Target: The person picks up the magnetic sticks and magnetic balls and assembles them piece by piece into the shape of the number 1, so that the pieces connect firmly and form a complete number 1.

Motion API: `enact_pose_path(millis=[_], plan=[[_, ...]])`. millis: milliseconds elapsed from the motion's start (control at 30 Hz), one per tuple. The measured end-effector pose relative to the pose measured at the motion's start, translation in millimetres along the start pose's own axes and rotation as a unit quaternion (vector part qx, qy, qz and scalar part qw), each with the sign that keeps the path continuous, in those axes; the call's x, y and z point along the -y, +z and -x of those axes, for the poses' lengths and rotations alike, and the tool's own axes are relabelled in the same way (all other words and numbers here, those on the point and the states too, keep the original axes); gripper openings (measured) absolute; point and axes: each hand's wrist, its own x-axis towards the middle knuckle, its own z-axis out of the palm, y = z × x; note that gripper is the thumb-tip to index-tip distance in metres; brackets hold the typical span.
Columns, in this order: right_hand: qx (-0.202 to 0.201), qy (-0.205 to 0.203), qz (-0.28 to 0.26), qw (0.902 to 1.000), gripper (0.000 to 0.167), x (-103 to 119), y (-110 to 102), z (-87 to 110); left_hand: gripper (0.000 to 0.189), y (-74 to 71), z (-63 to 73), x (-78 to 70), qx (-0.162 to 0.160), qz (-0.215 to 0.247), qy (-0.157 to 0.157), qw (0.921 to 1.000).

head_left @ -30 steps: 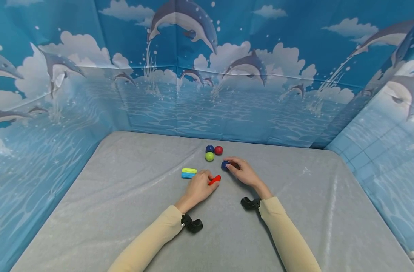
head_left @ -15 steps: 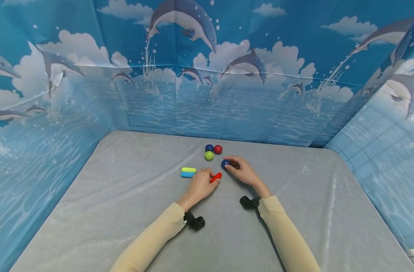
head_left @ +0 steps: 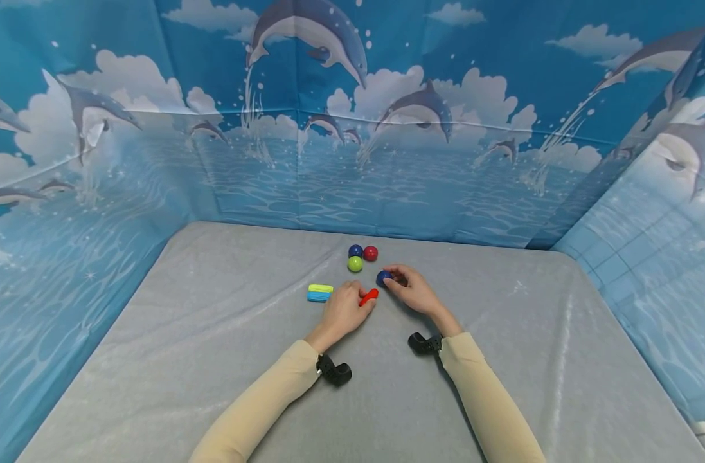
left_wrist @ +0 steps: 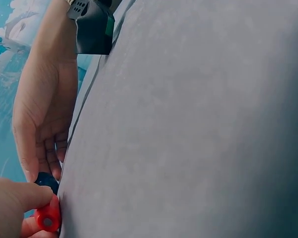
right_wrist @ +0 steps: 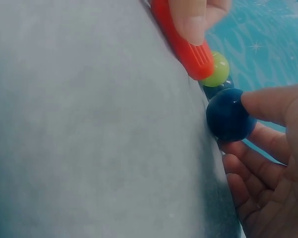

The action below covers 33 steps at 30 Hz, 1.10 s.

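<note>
My left hand (head_left: 342,310) pinches a red magnetic stick (head_left: 370,296) between thumb and fingers, low over the grey cloth. A round grey inset shows in the end of that stick (left_wrist: 47,218) in the left wrist view. My right hand (head_left: 417,292) holds a dark blue ball (head_left: 382,278) between its thumb and fingertips. The stick's ribbed far tip points toward the ball (right_wrist: 231,116), with a small gap between them in the right wrist view. Beyond the hands, a green ball (head_left: 355,264), a second blue ball (head_left: 355,251) and a red ball (head_left: 371,253) sit close together.
Yellow (head_left: 321,288) and light blue sticks (head_left: 319,297) lie side by side just left of my left hand. A grey cloth (head_left: 259,360) covers the table. A blue dolphin-print curtain (head_left: 329,186) hangs behind it and at both sides.
My left hand has moved slightly forward and right, bringing the red stick closer to the blue ball. My right hand stays nearly in place with the ball.
</note>
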Motion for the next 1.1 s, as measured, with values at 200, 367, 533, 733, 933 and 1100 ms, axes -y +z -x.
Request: enact_pose_path(millis=[200, 367, 533, 733, 933, 1100], plan=[[0.004, 0.0, 0.005, 1.0, 0.034, 0.7, -0.5, 0.5, 0.026, 0.8, -3.2, -0.4, 0.005, 0.001, -0.005, 1.0], [0.006, 0.004, 0.01, 0.9999, 0.035, -0.4, -0.6, 1.0, 0.027, 2.1, -5.6, -0.6, 0.006, -0.002, -0.008, 0.9999], [0.006, 0.001, 0.009, 0.9999, 0.036, -0.9, -0.6, 1.5, 0.027, 2.8, -7.2, -1.8, 0.007, -0.001, -0.012, 0.9999], [0.008, 0.006, 0.005, 0.9999, 0.036, -1.0, 0.2, 1.2, 0.026, 3.4, -8.4, -2.5, 0.006, -0.004, -0.012, 0.9999], [0.011, 0.012, 0.002, 0.9999, 0.035, -1.1, 0.1, 1.2, 0.026, 4.5, -9.8, -2.5, 0.007, -0.002, -0.015, 0.9999], [0.011, 0.014, 0.002, 0.9998, 0.036, -1.8, 0.1, 1.0, 0.027, 5.4, -10.4, -2.5, 0.006, -0.006, -0.013, 0.9999]])
